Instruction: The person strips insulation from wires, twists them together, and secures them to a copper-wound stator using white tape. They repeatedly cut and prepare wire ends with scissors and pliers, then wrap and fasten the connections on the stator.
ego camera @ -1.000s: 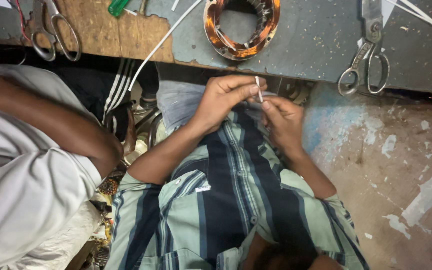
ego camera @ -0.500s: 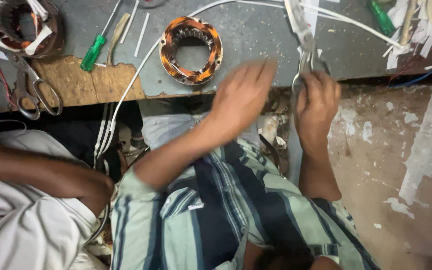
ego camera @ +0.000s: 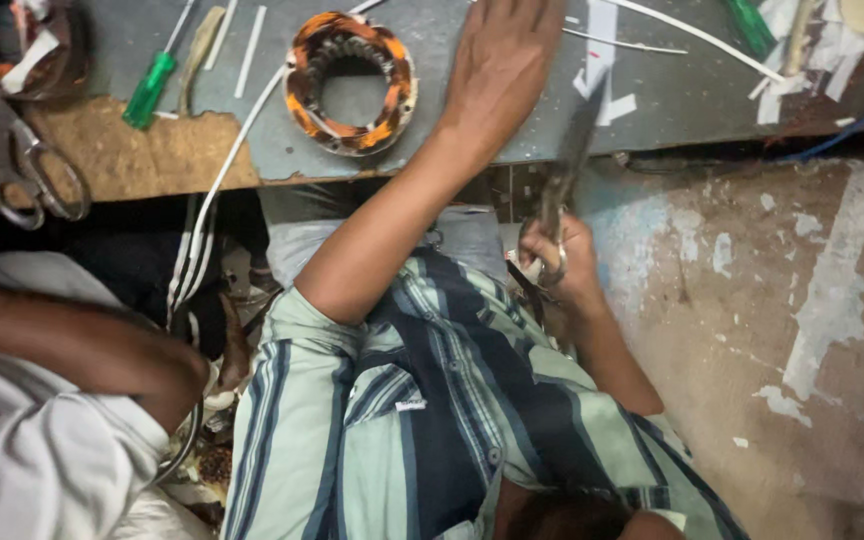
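My left hand (ego camera: pixel 500 62) reaches out flat, palm down, over the grey table (ego camera: pixel 472 130); its fingertips are cut off by the top edge and nothing shows in it. It lies just right of a round motor stator (ego camera: pixel 350 82) with orange copper windings, and white paper strips (ego camera: pixel 604 100) lie beside it. My right hand (ego camera: pixel 564 268) sits lower, in front of the table edge over my striped shirt. Its fingers are through the handles of metal scissors (ego camera: pixel 570 150), whose blades point up over the table edge.
A green screwdriver (ego camera: pixel 150 88), a second pair of scissors (ego camera: pixel 37 178) and another stator (ego camera: pixel 14 45) lie on the table's left. A white cable (ego camera: pixel 220 170) hangs off the edge. Another person's arm (ego camera: pixel 82 345) in a white sleeve is at the left. Patchy concrete floor (ego camera: pixel 782 320) lies to the right.
Both hands were together holding a small strip. My right hand went to the table, took the scissors and drew them back. My left hand stretched out onto the table.
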